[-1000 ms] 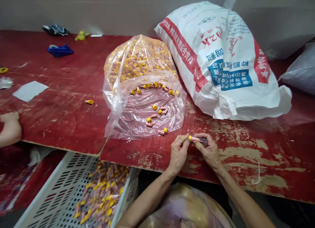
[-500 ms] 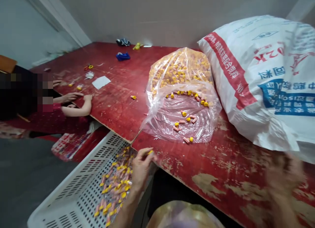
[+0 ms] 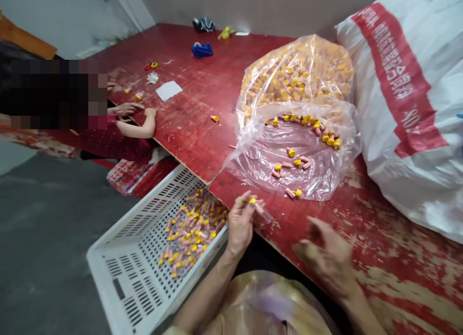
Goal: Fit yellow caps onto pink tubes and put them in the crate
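Nearest, the right hand (image 3: pixel 331 258), blurred, lies to the right of the grip, its fingers apart and nothing visible between them. The grip itself is the left hand's (image 3: pixel 240 229): thumb and fingers close narrowly on a clear tube (image 3: pixel 263 211) at its yellow-capped end, the body tilted down rightward above the red table (image 3: pixel 191 137), near its edge. Step in hand, as judged: one-handed holding of a single tube; the next move appears to call for a steady pinch and clearance of the table edge. Left of the grip, below the tabletop, a white slotted basket (image 3: pixel 104 277) contains similar capped tubes (image 3: pixel 197 229). Beyond the grip, slightly right, lies a transparent bag (image 3: pixel 260 152) crowded with yellow-capped pieces (image 3: pixel 297 162), a few scattered toward its near end; just beside it, farther right, a white sack (image 3: pixel 394 180). Beyond, leftward: a co-worker's hand (image 3: pixel 128 109); farthest, a blue tape dispenser (image 3: pixel 202 49).
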Available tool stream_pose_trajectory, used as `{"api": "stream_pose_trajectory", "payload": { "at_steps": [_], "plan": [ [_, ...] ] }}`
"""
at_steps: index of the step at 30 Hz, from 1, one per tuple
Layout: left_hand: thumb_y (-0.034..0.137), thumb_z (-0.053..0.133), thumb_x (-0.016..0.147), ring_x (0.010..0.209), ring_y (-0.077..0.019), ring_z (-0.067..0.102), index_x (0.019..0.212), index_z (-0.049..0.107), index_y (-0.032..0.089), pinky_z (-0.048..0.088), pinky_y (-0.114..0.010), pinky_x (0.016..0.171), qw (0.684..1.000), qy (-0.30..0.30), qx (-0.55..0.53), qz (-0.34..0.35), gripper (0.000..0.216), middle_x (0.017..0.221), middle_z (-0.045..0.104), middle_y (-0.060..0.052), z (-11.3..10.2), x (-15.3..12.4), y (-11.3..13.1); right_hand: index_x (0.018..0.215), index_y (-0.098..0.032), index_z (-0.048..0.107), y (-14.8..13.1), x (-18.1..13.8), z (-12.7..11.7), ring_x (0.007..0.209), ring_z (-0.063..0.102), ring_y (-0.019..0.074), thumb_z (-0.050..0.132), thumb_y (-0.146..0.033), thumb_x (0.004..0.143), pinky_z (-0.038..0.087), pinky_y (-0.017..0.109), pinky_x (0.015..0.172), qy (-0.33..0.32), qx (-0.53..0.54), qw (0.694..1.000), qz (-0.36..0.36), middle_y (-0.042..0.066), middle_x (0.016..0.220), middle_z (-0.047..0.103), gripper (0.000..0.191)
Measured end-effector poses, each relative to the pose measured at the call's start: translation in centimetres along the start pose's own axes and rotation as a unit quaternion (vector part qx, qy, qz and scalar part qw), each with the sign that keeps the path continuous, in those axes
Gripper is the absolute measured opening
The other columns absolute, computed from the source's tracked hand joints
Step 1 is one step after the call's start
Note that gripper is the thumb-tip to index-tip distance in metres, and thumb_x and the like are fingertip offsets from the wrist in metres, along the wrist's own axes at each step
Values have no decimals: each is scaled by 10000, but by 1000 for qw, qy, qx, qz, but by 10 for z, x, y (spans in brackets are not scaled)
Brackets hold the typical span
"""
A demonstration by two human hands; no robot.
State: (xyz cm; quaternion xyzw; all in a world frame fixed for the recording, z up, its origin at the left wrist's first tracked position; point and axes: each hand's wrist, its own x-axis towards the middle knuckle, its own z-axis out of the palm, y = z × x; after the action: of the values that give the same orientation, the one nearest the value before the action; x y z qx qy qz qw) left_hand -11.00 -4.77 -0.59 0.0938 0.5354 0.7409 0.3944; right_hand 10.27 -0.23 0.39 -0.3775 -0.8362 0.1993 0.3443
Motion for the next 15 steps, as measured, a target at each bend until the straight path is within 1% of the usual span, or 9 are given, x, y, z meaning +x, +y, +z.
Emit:
{"api": "stream_pose_trajectory", "payload": {
  "at_steps": [1,2,4,6,8,9,11,13,15],
  "plan": [
    [368,791,622,788,-187,695,935,650,187,533,-395,850,999,-28,-11,-13,388,867,700,-25,11,-4,-6,1270,-168,445,-17,2,19,746,608,201,495,-440,911,500,314,649,-16,6,1000,-25,95,934,617,454],
    [367,779,645,819,-195,696,925,659,185,528,-389,861,998,-49,-15,-28,355,871,706,-35,19,-9,-11,1309,-154,401,-29,5,34,794,613,206,485,-423,926,507,319,679,-21,4,999,-39,106,979,613,476],
    [368,755,683,898,-214,687,924,678,187,522,-371,871,996,-77,-8,-50,311,925,715,-61,26,-17,-19,1323,-145,370,-37,12,53,849,608,204,459,-338,954,506,321,725,-23,-3,999,-46,112,1019,600,426],
    [371,727,719,987,-222,661,955,698,199,502,-358,904,995,-93,22,-39,294,1020,706,-80,25,-22,-24,1281,-150,398,-32,15,58,831,595,192,433,-244,962,496,311,725,-14,-15,998,-51,99,982,595,334],
    [358,705,748,1065,-218,623,988,715,210,466,-342,956,992,-110,64,-11,282,1114,681,-85,21,-24,-27,1256,-147,411,-24,13,56,794,573,190,429,-209,957,484,308,700,-1,-30,997,-69,96,938,584,305],
    [347,704,751,1068,-210,618,1004,718,215,458,-330,962,990,-118,82,-5,286,1134,674,-82,18,-24,-28,1253,-140,409,-21,11,54,776,561,191,433,-208,954,479,307,684,5,-37,996,-77,98,919,577,307],
    [326,725,730,990,-189,639,1016,722,221,477,-303,917,986,-130,100,-16,305,1106,685,-72,14,-25,-30,1237,-131,410,-18,7,53,731,537,185,428,-204,954,465,295,641,18,-44,995,-93,90,867,557,293],
    [314,751,698,878,-168,656,993,730,217,501,-281,844,985,-133,98,-42,310,1024,708,-60,11,-25,-32,1211,-129,413,-17,4,55,704,523,173,415,-201,958,458,281,617,20,-41,994,-95,78,836,537,264],
    [307,758,687,840,-158,656,954,739,210,506,-269,814,986,-129,91,-54,285,984,714,-52,11,-25,-34,1182,-126,420,-17,4,61,694,520,166,399,-204,964,453,270,602,17,-37,995,-92,71,823,525,232]
  ]
}}
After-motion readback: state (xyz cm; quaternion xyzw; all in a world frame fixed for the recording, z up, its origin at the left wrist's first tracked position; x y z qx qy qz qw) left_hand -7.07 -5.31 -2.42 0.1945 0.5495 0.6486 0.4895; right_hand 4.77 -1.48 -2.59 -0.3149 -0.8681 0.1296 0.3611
